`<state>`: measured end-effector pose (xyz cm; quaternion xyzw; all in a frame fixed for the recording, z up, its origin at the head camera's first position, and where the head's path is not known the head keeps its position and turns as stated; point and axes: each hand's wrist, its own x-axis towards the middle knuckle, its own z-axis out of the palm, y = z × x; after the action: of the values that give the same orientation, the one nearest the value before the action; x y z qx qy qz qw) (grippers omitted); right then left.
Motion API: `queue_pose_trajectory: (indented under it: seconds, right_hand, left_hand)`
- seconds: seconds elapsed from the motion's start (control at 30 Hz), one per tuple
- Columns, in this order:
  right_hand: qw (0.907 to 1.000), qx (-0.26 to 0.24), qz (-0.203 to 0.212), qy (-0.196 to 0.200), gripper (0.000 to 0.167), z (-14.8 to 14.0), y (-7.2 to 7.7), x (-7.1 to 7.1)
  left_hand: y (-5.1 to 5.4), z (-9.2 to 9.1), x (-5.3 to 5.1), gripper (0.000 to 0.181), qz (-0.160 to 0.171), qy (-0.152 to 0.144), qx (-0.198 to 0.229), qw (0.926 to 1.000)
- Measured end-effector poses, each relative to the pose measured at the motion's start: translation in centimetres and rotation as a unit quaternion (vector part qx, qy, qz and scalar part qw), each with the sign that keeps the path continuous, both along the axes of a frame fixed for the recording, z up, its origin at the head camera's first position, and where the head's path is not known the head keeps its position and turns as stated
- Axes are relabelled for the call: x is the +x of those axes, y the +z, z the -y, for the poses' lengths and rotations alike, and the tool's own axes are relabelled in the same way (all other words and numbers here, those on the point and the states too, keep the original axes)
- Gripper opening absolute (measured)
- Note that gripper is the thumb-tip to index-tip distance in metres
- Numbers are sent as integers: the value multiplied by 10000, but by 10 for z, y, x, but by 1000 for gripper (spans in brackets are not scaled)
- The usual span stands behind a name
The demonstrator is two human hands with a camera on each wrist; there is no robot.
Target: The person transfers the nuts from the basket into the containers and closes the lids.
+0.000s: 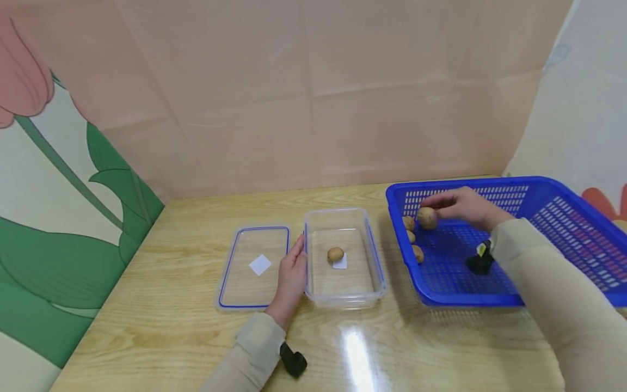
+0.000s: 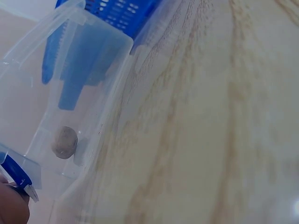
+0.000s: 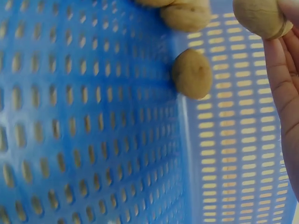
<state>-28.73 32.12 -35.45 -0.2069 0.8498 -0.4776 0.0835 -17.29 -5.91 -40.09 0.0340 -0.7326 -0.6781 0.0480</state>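
Note:
My right hand (image 1: 458,207) pinches a walnut (image 1: 428,218) between fingers and thumb, above the floor of the blue plastic basket (image 1: 470,300). In the right wrist view the held walnut (image 3: 259,17) shows at the top right, with other walnuts (image 3: 192,73) lying along the basket wall. My left hand (image 1: 292,275) rests with fairly straight fingers against the left side of a clear plastic container (image 1: 360,294). One walnut (image 1: 335,254) lies inside that container, beside a small white label; the left wrist view shows this walnut (image 2: 64,142) through the clear wall.
A clear lid (image 1: 245,294) with a blue seal and a white label lies flat left of the container. The wooden table (image 1: 161,283) ends at a pinkish-beige sheet (image 1: 245,109) behind. A flower-patterned panel (image 1: 54,272) stands at the left.

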Motion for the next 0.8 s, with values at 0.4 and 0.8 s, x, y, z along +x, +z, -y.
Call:
queue_pose_trajectory:
  seconds: [0.4,0.8]
  right_hand:
    - [9877,-1542,237,-90,35,6,12,1]
    - [9513,-3026,420,408,41,26,22,0]
  left_hand:
    - [-15,1,-7,42,-52,65,-86,9999]
    - [-16,1,-9,42,-43,44,5,10000]
